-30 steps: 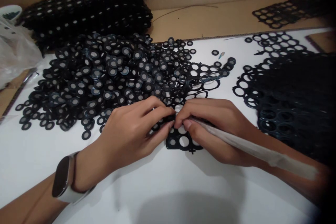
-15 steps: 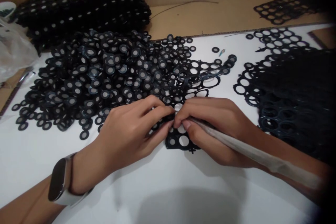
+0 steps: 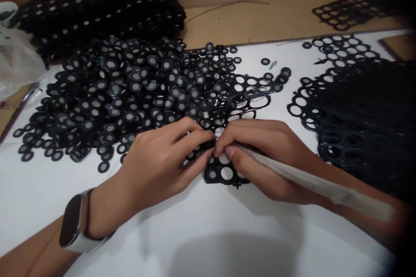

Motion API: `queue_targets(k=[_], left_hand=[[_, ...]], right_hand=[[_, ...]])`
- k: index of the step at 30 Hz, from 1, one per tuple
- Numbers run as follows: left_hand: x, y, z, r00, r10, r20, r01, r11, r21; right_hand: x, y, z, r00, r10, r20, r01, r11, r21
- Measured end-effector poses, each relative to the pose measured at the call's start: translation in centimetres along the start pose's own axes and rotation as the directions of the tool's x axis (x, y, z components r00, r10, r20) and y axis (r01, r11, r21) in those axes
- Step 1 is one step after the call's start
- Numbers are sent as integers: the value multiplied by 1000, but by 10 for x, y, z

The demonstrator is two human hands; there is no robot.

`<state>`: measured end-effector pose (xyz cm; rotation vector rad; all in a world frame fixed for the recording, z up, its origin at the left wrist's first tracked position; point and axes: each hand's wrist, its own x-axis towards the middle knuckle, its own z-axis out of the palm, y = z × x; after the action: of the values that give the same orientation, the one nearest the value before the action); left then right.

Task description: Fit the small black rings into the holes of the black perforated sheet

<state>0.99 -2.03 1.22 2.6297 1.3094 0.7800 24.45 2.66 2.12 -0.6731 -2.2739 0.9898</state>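
Note:
My left hand (image 3: 169, 156), with a watch (image 3: 70, 220) on its wrist, pinches a black perforated sheet (image 3: 219, 176) between thumb and fingers. Its fingertips nearly meet those of my right hand (image 3: 260, 156). That hand is closed around a pale, flat, strip-like tool (image 3: 305, 181), which runs back along the forearm; its tip is hidden by the fingers. The sheet lies under both hands on the white surface (image 3: 130, 225), with round holes showing. A heap of black rings with grey centres (image 3: 130, 78) lies just beyond my left hand.
A stack of black perforated sheets (image 3: 107, 8) stands at the back left beside a clear plastic bag (image 3: 19, 60). Dark cut-out sheets (image 3: 367, 112) are piled on the right. Another perforated piece (image 3: 341, 11) lies on the cardboard at the back right.
The whole view has shifted very slightly. Both hands keep the same grip and place on the sheet.

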Motion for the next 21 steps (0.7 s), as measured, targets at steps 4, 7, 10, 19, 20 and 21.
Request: queue_targets(k=[4,7,10,19,20,21], left_hand=[[0,0,1,1000,-14,8,14,1000,-7],[0,0,0,999,-28,24,28,1000,-3],[1,1,-1,999,-31,27,31,1000,-4],[1,1,-1,999,-43,30,43,999,-3],[1,1,-2,999,-43,29,43,999,-4],[1,1,-2,999,-44,30,44,999,-6]], right_hand=[[2,0,-1,999,27,21,-27,1000,0],[2,-1,-2,999,31,23,-31,999,7],[1,-3,-3,998,58,38,-58,998,3],[1,-2,-3,998,49,39,-49,999,2],[1,-2,-3,998,49,39,-49,999,-2],[1,-2,-3,998,48,38,-47,999,-5]])
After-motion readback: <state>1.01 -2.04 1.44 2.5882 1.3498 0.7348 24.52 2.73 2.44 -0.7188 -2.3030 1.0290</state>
